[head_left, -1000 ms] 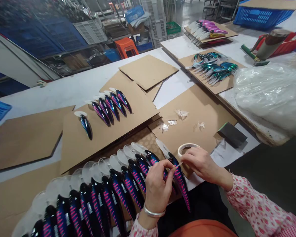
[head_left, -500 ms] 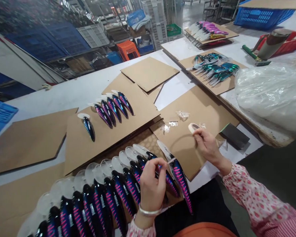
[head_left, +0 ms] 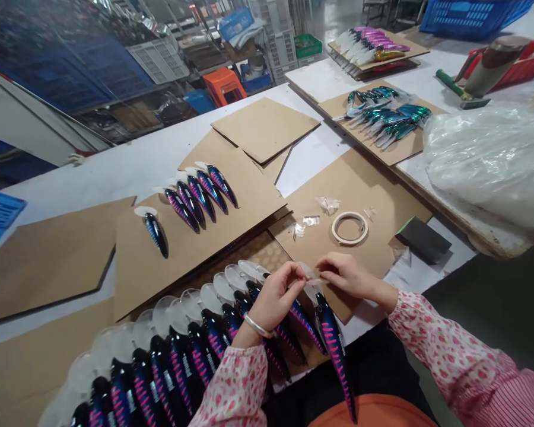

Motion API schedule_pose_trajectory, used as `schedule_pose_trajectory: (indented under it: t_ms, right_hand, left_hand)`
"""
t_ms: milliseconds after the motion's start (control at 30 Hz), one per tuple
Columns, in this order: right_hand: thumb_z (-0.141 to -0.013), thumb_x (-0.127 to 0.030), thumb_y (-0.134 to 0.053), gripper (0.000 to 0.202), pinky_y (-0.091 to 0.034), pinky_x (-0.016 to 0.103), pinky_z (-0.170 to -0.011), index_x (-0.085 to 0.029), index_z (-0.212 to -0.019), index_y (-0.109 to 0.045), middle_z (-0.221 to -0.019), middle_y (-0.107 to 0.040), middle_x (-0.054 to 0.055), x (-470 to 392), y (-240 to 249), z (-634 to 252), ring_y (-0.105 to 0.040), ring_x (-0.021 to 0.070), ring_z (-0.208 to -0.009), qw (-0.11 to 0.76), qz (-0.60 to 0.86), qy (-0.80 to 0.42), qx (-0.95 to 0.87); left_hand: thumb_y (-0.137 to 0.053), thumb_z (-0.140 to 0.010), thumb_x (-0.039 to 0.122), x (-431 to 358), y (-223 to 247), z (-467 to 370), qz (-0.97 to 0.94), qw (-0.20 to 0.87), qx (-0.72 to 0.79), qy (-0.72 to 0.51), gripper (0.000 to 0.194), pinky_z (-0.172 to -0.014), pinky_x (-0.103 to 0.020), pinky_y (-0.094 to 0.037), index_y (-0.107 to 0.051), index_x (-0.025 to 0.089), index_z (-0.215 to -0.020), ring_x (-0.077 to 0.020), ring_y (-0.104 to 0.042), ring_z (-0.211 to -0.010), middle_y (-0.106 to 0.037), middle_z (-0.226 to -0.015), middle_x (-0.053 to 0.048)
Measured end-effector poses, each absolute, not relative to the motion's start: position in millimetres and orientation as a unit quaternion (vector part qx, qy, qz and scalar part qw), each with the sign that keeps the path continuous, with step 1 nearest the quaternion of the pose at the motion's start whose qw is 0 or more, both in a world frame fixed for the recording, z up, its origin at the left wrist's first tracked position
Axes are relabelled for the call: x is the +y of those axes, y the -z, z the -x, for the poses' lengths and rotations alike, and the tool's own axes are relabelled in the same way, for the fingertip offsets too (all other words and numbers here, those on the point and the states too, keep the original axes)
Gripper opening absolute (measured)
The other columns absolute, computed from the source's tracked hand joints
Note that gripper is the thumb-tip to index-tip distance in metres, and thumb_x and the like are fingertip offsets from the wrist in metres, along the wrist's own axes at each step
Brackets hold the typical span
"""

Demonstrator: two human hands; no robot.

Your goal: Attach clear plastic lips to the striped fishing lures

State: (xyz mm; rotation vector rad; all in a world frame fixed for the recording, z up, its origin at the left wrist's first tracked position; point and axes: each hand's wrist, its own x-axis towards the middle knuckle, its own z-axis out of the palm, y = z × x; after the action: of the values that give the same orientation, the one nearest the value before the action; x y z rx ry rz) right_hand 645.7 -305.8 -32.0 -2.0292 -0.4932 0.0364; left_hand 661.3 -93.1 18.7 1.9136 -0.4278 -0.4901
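While the roll was up in the right hand 0.5 s ago, tape roll now lies flat on the cardboard sheet, beside the clear plastic scraps. Right hand has let go of it and come in next to the left hand; they were well apart in that frame.

Work is on the front lure: black-blue body, pink bars. Its clear lip is between the hands, with a pale thin strip across it. Left grip: closed, thumb and index finger at the lip. Right grip: fingertips closed at the lip's other side; exact item pinched too small to tell. Lure body slants down past the worktop edge, tail now lower, over an orange surface at the lap.

To the left, row of matching lures runs along the near side, lips pointing away from the person, unchanged bar the camera shift. Left forearm now covers part of it. Beyond, raised cardboard still carries 5 lures grouped plus 1 separate lure. Black block sits right of the roll, same spot.
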Motion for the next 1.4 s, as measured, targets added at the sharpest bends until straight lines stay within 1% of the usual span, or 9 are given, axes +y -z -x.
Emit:
schedule_pose_trajectory:
  t_ms: [100,267,467,667,867,967,1133,1300,1400]
  right_hand:
    - [-0.086,-0.009,-0.061,0.013,-0.047,0.028,-0.074,-0.016,-0.096,-0.064,-0.09,-0.065,0.005,-297.6,29.4,-652.2,-0.06,0.0163,-0.08,0.476,0.841,-0.051,-0.251]
    - [-0.084,-0.006,-0.062,0.01,-0.046,0.026,-0.074,-0.016,-0.088,-0.062,-0.088,-0.06,0.003,-291.5,26.1,-659.6,-0.057,0.0156,-0.081,0.446,0.84,-0.073,-0.3]
    - [-0.081,-0.003,-0.064,0.013,-0.041,0.022,-0.065,-0.016,-0.081,-0.06,-0.075,-0.061,-0.002,-288.5,27.0,-658.7,-0.055,0.0119,-0.069,0.497,0.823,-0.079,-0.263]
    - [-0.082,-0.005,-0.063,0.011,-0.041,0.022,-0.064,-0.015,-0.087,-0.061,-0.076,-0.064,-0.001,-287.7,24.2,-655.8,-0.057,0.0118,-0.067,0.545,0.802,-0.088,-0.227]
    - [-0.089,-0.015,-0.058,0.005,-0.044,0.023,-0.066,-0.016,-0.092,-0.062,-0.079,-0.067,0.001,-288.7,21.8,-654.3,-0.06,0.0133,-0.069,0.55,0.799,-0.086,-0.229]
    - [-0.086,-0.012,-0.06,0.007,-0.044,0.023,-0.065,-0.017,-0.091,-0.06,-0.079,-0.066,0.0,-285.5,25.2,-650.3,-0.06,0.0135,-0.07,0.558,0.795,-0.079,-0.222]
    - [-0.081,-0.005,-0.06,0.014,-0.045,0.024,-0.067,-0.018,-0.086,-0.057,-0.079,-0.064,0.0,-278.4,32.3,-641.8,-0.058,0.0138,-0.071,0.551,0.81,-0.029,-0.201]
    - [-0.086,-0.006,-0.058,0.013,-0.046,0.024,-0.07,-0.018,-0.092,-0.057,-0.085,-0.066,0.002,-281.4,32.5,-640.8,-0.061,0.0144,-0.075,0.559,0.799,-0.027,-0.221]
    - [-0.091,-0.009,-0.053,0.01,-0.047,0.026,-0.072,-0.018,-0.094,-0.056,-0.087,-0.065,0.004,-283.1,34.0,-642.4,-0.06,0.016,-0.078,0.521,0.811,-0.01,-0.265]
  left_hand:
    - [-0.053,-0.09,0.025,-88.5,-21.8,-655.9,-0.803,0.508,-0.211,0.231,0.006,-0.079,-0.03,-0.051,-0.055,0.02,-0.088,-0.0175,-0.064,-0.086,-0.067,-0.09,-0.005]
    - [-0.054,-0.086,0.019,-89.0,-24.5,-651.0,-0.835,0.44,-0.25,0.214,0.003,-0.073,-0.027,-0.049,-0.056,0.02,-0.088,-0.0152,-0.061,-0.076,-0.064,-0.081,0.0]
    - [-0.055,-0.083,0.015,-95.1,-14.0,-644.6,-0.885,0.384,-0.238,0.113,0.006,-0.077,-0.032,-0.047,-0.055,0.021,-0.084,-0.019,-0.06,-0.084,-0.063,-0.086,-0.003]
    - [-0.053,-0.086,0.014,-98.7,-2.4,-643.9,-0.917,0.325,-0.229,0.04,0.007,-0.079,-0.036,-0.046,-0.052,0.021,-0.084,-0.0216,-0.057,-0.087,-0.061,-0.086,-0.003]
    - [-0.053,-0.086,0.012,-102.3,1.0,-644.1,-0.936,0.27,-0.227,0.003,0.009,-0.08,-0.037,-0.046,-0.052,0.021,-0.086,-0.0226,-0.058,-0.087,-0.062,-0.086,-0.003]
    - [-0.055,-0.085,0.011,-105.1,-1.6,-641.8,-0.945,0.233,-0.229,-0.013,0.01,-0.081,-0.039,-0.045,-0.053,0.021,-0.086,-0.023,-0.058,-0.086,-0.064,-0.084,-0.003]
    - [-0.06,-0.085,0.017,-106.6,-6.5,-638.7,-0.961,0.184,-0.199,-0.056,0.019,-0.086,-0.042,-0.043,-0.057,0.021,-0.103,-0.0269,-0.059,-0.099,-0.069,-0.1,-0.006]
    - [-0.057,-0.084,0.01,-106.1,-6.2,-639.6,-0.955,0.2,-0.216,-0.037,0.021,-0.079,-0.038,-0.042,-0.059,0.023,-0.1,-0.0229,-0.062,-0.086,-0.071,-0.09,-0.002]
    - [-0.054,-0.083,0.008,-105.5,-3.0,-637.7,-0.956,0.185,-0.222,-0.053,0.019,-0.075,-0.037,-0.04,-0.057,0.023,-0.094,-0.023,-0.06,-0.08,-0.069,-0.084,-0.001]
